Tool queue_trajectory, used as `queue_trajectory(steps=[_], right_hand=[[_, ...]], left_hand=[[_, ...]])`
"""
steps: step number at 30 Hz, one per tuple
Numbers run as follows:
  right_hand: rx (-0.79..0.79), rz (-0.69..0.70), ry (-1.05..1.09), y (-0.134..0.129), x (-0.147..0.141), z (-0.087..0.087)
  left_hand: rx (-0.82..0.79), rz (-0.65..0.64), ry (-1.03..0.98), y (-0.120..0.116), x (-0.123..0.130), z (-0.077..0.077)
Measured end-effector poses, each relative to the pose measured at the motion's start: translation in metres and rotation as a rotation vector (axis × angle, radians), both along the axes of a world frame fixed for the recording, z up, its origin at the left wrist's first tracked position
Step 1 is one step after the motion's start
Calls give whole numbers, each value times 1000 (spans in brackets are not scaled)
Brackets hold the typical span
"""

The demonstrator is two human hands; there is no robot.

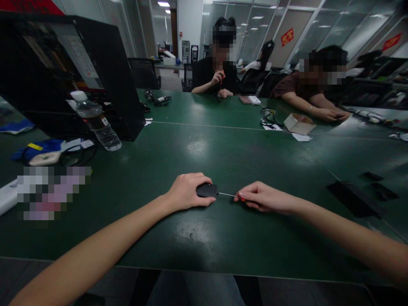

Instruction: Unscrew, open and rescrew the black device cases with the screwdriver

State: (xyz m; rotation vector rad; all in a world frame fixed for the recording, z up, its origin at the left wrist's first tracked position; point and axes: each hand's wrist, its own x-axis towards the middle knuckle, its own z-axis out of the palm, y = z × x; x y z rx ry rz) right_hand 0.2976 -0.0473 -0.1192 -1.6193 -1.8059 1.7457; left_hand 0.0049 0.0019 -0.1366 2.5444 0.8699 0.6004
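My left hand lies on the green table with thumb and fingers closed around a small black rectangular box. From the right, my right hand grips a screwdriver by its handle, of which only a bit of red shows between the fingers. The thin metal shaft lies nearly level and points left. Its tip meets or almost meets the right end of the black box; contact is too small to tell. Most of the handle is hidden in my fist.
A black computer case and a tilted-looking water bottle stand at the left. Flat black parts lie at the right. Farther back are a small cardboard box, cables and two people seated across the table.
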Motion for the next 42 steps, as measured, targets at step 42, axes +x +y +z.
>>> queue_trajectory(steps=[42], right_hand=[[1388, 356, -183, 42, -33, -49]], left_hand=[[19, -220, -240, 16, -12, -14]])
